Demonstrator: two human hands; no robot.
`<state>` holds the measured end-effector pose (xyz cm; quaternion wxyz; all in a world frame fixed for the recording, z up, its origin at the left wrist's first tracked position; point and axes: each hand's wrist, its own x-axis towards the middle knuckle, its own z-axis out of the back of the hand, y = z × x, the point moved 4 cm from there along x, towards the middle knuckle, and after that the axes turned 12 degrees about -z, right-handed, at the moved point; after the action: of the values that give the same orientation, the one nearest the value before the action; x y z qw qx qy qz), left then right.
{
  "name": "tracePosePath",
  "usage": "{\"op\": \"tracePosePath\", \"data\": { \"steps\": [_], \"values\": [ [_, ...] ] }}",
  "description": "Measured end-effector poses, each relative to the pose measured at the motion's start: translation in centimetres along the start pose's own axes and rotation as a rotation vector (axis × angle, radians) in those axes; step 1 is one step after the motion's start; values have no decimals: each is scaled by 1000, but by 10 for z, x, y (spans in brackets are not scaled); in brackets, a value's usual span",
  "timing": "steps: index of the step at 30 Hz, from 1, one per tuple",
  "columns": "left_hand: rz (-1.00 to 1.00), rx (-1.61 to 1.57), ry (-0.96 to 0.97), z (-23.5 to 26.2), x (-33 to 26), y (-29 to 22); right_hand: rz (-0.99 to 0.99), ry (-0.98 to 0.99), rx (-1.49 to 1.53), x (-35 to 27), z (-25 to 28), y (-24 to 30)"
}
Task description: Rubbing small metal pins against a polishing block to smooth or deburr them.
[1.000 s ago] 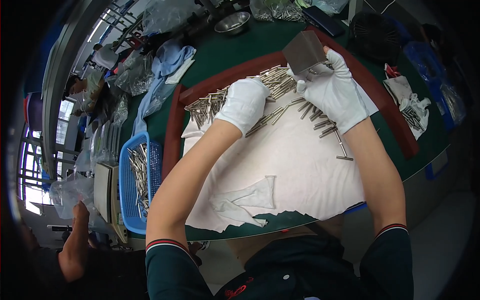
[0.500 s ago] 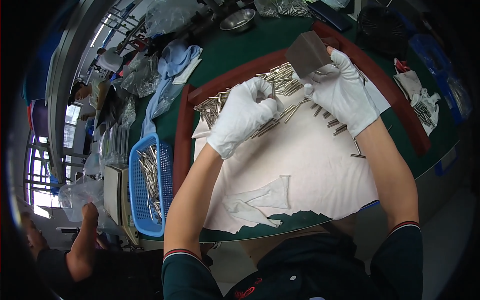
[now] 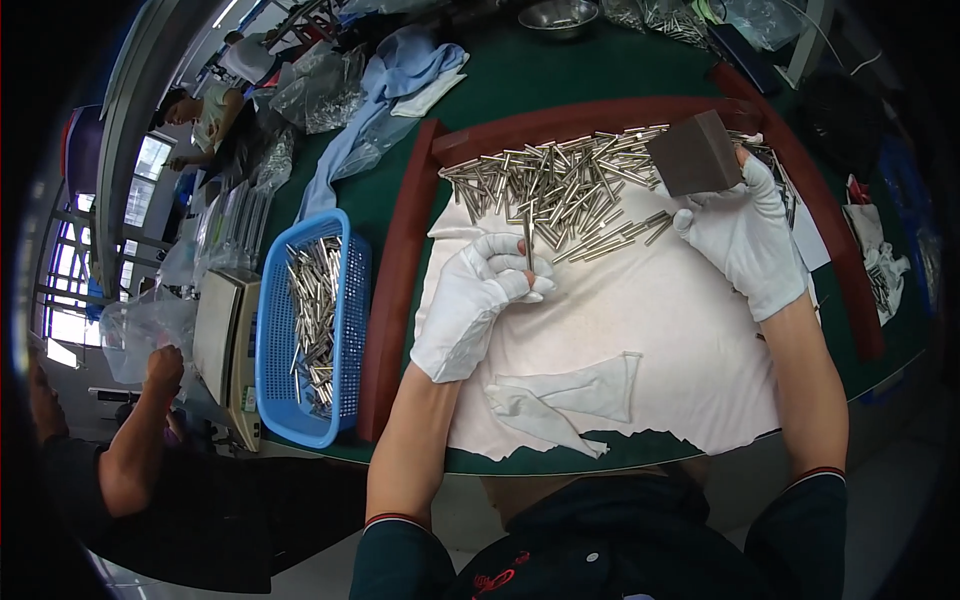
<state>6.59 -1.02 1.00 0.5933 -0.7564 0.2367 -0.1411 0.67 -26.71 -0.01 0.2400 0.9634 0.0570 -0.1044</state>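
Observation:
My left hand (image 3: pixel 478 305), in a white glove with bare fingertips showing, pinches a slim silver metal pin (image 3: pixel 529 240) upright between thumb and fingers. My right hand (image 3: pixel 750 235), gloved the same way, grips a dark brown rectangular block (image 3: pixel 692 155) by its right side, above the right part of the pin pile. That pile of loose metal pins (image 3: pixel 575 180) spreads along the far side of a pale pink cloth (image 3: pixel 600 320). Several pins lie roughly side by side at its near edge, between my hands.
A dark red raised frame (image 3: pixel 400 290) borders the cloth on the green table. Left of it stands a blue plastic basket (image 3: pixel 345 330) of pins, beside a beige scale (image 3: pixel 225 345). A crumpled white cloth (image 3: pixel 570 395) lies near me. A metal bowl (image 3: pixel 558 18) stands far back. Other people work at left.
My left hand has drawn back toward me from the pile, and the upright pin now shows clearly. My right hand still has the block. The whole view has shifted slightly.

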Motion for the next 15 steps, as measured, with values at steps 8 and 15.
{"op": "tracePosePath", "data": {
  "steps": [8,15],
  "values": [
    [14,86,-106,7,-6,-6,-17,4,-27,-1,-2,-5],
    [42,95,-129,11,-4,-1,-29,15,-3,-3,-5,-8]
  ]
}}
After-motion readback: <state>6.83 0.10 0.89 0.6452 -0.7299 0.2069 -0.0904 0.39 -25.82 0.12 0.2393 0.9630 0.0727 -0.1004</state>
